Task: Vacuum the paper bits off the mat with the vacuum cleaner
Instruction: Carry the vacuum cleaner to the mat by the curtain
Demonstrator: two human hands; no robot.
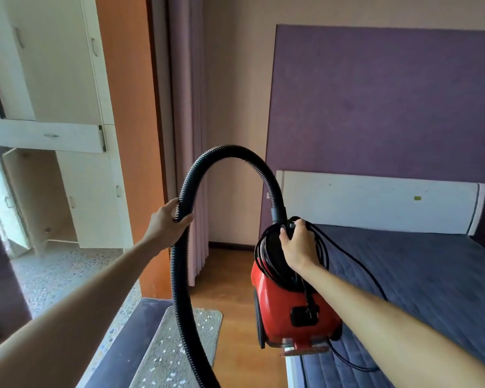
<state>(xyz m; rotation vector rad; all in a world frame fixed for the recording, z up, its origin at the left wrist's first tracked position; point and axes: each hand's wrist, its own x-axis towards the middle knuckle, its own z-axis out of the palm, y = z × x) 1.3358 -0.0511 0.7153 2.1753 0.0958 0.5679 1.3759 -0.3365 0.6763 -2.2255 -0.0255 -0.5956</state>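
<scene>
At the far left stood a tall white wardrobe with small metal handles point(67, 79), and beside it an orange wooden panel point(129, 121) and a pale purple pleated curtain point(188, 135). The left hand point(165, 222) was stretched forward, its fingers and thumb curled round the black ribbed hose point(230, 150). The hose arched up and over to the right, and from the hand it also dropped to the bottom edge of the view. Below that hand, on the floor, lay the grey rectangular mat point(157, 357), strewn with small white paper bits point(207, 322). The hose crossed in front of it. To the right of the mat ran the brown wooden floor point(235, 289).

Further right was the red canister vacuum cleaner point(280, 306), with a black power cord point(263, 247) wound round its dark top. The right hand point(300, 245) gripped that top, fingers closed over the cord loops. Whether the cleaner's base touched the bed frame could not be told. At the right lay the bed with a dark blue quilted cover point(403, 275) and a white headboard point(375, 200) against a purple wall panel point(375, 93).
</scene>
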